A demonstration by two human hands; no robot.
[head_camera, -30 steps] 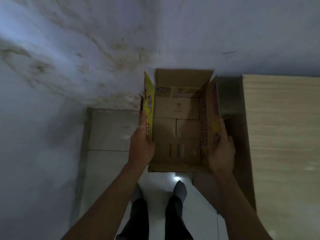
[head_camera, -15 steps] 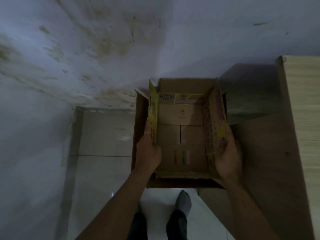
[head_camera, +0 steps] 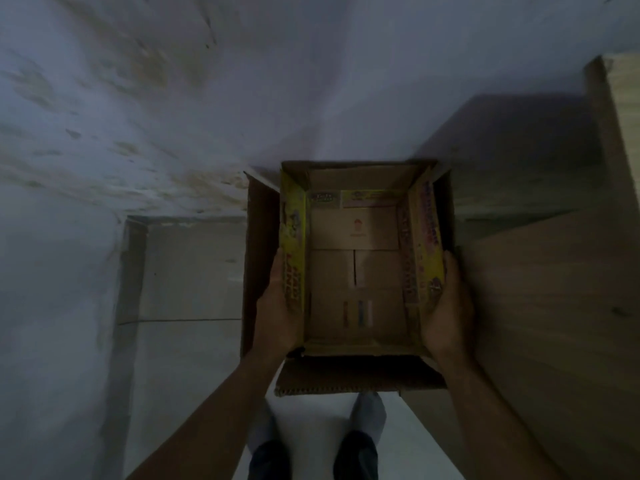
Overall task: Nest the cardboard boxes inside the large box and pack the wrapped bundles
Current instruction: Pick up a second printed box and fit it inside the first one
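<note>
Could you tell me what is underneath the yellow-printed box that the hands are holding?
A larger brown box surrounds the yellow-printed box; its side walls and near flap show. The left hand and right hand grip the inner box. The larger box's floor is covered.

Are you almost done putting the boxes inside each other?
Not yet. The yellow box is in hand: the left hand and right hand grip its sides, and it sits partly down inside the large box, whose flaps show around it. Whether it has reached the bottom can't be seen. It is empty, and no wrapped bundles are in view, so packing them is still left.
</note>
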